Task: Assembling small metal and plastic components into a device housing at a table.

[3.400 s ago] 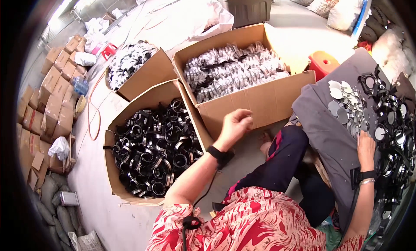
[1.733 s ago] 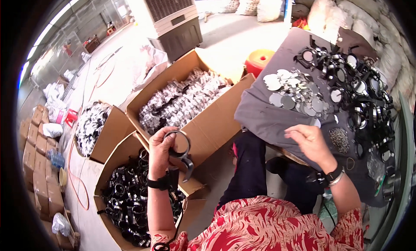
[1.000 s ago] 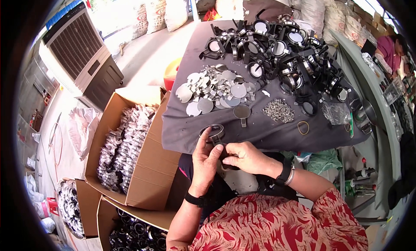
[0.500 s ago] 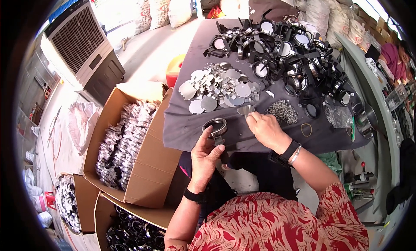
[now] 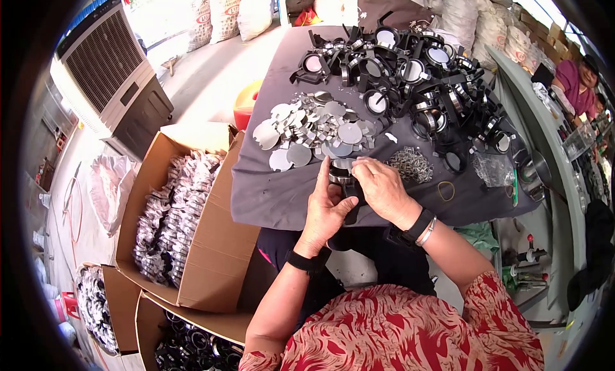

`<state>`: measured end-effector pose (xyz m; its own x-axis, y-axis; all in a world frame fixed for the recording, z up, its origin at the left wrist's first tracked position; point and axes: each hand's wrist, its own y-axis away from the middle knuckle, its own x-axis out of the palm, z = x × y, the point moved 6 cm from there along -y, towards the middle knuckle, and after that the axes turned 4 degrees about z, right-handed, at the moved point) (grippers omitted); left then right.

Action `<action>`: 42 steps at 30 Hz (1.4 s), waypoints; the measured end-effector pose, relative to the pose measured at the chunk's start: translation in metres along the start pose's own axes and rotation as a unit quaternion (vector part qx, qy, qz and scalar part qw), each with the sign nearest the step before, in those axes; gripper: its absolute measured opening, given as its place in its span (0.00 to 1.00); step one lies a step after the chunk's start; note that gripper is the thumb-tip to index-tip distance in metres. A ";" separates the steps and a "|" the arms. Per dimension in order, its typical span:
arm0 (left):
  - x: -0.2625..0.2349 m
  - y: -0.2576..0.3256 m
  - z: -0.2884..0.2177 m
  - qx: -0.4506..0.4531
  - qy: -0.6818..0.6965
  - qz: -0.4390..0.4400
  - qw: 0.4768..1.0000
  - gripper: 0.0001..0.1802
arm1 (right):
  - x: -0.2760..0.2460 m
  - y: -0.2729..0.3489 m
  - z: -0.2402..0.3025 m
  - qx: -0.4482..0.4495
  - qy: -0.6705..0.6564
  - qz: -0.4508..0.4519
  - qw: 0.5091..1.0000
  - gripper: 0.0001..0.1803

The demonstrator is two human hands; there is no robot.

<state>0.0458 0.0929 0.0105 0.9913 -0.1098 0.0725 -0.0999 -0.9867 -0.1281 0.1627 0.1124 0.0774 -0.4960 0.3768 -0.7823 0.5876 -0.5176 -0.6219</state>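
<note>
My left hand [image 5: 325, 212] is closed around a black ring-shaped part with a metal band and a stubby handle [image 5: 341, 177], holding it up over the table's near edge. Its index finger stretches along the ring's left side. Between the fingers of my right hand [image 5: 382, 189] is a thin silver disc [image 5: 343, 162], held at the ring's top; whether it sits inside the ring I cannot tell. Just beyond lies a pile of flat silver discs with small tabs [image 5: 314, 124]. Small metal fasteners [image 5: 412, 165] are heaped to the right of my right hand.
Many black ring parts [image 5: 410, 70] cover the table's far right. A rubber band [image 5: 446, 190] and a clear plastic bag [image 5: 493, 171] lie near the right edge. Cardboard boxes of parts [image 5: 211, 243] stand at my left, by an air cooler [image 5: 106, 64]. Another person [image 5: 576, 86] is at far right.
My two hands have come together. The right hand has brought the silver disc left to the ring part, which the left hand has shifted slightly right. The view has shifted a little.
</note>
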 end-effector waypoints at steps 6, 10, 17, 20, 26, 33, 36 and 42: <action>-0.002 -0.002 0.009 0.041 0.000 0.015 0.999 0.44 | 0.006 0.000 0.010 -0.029 -0.051 0.055 0.997 0.12; -0.003 -0.001 0.013 0.032 0.024 0.004 0.999 0.40 | 0.009 0.000 0.011 -0.031 -0.060 0.066 0.996 0.12; -0.001 -0.003 0.014 0.038 0.038 0.012 0.998 0.33 | 0.005 0.004 0.012 -0.033 -0.065 0.028 0.997 0.10; -0.001 -0.003 0.014 0.045 0.059 0.012 0.997 0.29 | 0.003 0.003 0.013 -0.044 -0.073 0.014 0.996 0.08; 0.000 -0.002 0.005 0.002 0.031 0.015 0.999 0.18 | 0.001 0.004 0.009 -0.020 -0.113 0.007 0.993 0.05; -0.008 -0.002 0.013 0.015 -0.020 -0.087 0.996 0.11 | 0.007 -0.018 -0.062 0.190 -0.238 0.039 0.952 0.04; -0.004 -0.004 0.012 0.020 -0.035 -0.068 0.997 0.11 | 0.018 -0.021 -0.092 0.213 -0.202 0.052 0.955 0.05; -0.007 -0.004 0.012 0.009 0.012 -0.086 0.996 0.10 | -0.002 -0.011 -0.104 0.286 -0.232 0.093 0.925 0.04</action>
<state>0.0402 0.0988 -0.0015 0.9912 0.0584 0.1192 0.0738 -0.9888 -0.1295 0.2239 0.1973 0.0818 -0.7197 -0.0617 -0.6915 0.3218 -0.9123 -0.2535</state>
